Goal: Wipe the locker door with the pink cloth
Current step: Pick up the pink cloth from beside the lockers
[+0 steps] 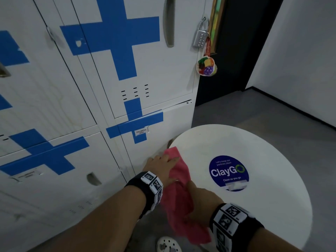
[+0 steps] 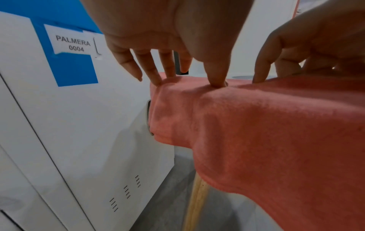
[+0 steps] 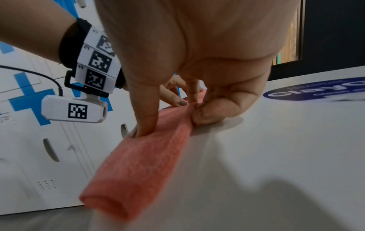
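Both hands work low in the frame: the left hand (image 1: 161, 165) presses straight fingers on the pink cloth (image 1: 179, 195), while the right hand (image 1: 201, 199) pinches a fold, apparently gathering it for wiping. It drapes over the edge of the round white table (image 1: 272, 146), beside the locker door (image 1: 151, 142) at lower centre, unwiped.

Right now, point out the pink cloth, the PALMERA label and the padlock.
pink cloth (image 1: 179, 200): head view, middle of the fabric draped off the table edge.
PALMERA label (image 2: 73, 42): left wrist view, centre of the white tag.
padlock (image 1: 201, 38): head view, keypad body.
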{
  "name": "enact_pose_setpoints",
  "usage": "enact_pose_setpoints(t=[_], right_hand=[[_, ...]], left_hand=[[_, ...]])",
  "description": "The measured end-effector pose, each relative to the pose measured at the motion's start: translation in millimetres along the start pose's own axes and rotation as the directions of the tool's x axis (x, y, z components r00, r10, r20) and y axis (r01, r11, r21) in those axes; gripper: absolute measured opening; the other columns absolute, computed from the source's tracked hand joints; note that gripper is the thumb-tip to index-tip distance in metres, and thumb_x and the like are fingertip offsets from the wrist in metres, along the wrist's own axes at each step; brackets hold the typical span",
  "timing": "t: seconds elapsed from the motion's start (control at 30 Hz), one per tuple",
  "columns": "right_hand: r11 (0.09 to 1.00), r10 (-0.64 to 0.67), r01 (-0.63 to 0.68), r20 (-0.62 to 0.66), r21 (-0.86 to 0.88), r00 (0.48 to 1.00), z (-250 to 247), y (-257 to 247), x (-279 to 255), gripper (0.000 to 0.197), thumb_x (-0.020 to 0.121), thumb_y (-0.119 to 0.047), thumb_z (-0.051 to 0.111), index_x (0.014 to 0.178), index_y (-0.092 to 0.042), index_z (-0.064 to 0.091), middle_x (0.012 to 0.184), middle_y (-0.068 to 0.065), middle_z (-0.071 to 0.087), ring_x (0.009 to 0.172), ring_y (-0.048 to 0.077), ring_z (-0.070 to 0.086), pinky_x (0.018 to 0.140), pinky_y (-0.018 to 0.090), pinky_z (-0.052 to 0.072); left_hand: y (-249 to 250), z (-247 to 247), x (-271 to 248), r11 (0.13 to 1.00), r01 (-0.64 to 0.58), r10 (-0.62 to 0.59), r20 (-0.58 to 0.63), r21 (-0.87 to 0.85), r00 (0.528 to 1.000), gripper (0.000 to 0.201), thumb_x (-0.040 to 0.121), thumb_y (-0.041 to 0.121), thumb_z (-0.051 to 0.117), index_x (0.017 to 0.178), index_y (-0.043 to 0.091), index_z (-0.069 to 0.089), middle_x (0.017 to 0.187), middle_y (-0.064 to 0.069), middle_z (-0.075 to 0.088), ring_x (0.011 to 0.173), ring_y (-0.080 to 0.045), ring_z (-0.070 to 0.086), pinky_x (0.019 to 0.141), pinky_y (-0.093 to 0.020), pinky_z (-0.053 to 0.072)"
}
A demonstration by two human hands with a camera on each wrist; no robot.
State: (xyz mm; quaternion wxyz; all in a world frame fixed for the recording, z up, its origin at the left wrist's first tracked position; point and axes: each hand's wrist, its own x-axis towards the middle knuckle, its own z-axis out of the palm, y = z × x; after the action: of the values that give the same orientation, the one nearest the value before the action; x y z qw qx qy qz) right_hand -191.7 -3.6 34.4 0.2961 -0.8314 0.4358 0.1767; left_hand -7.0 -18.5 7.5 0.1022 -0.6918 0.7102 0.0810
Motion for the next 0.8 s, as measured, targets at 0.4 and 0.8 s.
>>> enact_pose_setpoints(t=[0.4, 0.8], right_hand=[[0.987, -0.025, 0.046, -0.138, 0.155, 0.990, -20.1, -28.7, -3.2, 0.046, 0.089, -0.018, 0.049, 0.131, -0.025, 0.031, 0.118, 0.008, 0.048, 0.100, 0.024, 0.057, 0.088, 0.035, 0.047], [0.970, -0.241, 0.239, -0.261, -0.038, 0.935, -47.6, -108.1, -9.1, 0.018, 0.094, -0.015, 0.034, 0.096, -0.014, 0.052, 0.111, 0.009, 0.061, 0.102, 0.025, 0.056, 0.088, 0.030, 0.042]], left_hand=[[-22.1, -16.4, -48.8, 0.994, -0.025, 0.026, 0.001, -0.109, 1.000, 0.028, 0.092, 0.051, 0.038, 0.094, 0.026, 0.052, 0.096, 0.003, 0.064, 0.089, -0.023, 0.058, 0.092, -0.036, 0.032], [-73.0, -62.0, -136.7, 0.830, 0.111, -0.195, -0.098, -0.547, 0.976, 0.030, 0.082, 0.036, 0.057, 0.077, 0.007, 0.063, 0.090, -0.008, 0.058, 0.082, -0.022, 0.057, 0.078, -0.035, 0.048]])
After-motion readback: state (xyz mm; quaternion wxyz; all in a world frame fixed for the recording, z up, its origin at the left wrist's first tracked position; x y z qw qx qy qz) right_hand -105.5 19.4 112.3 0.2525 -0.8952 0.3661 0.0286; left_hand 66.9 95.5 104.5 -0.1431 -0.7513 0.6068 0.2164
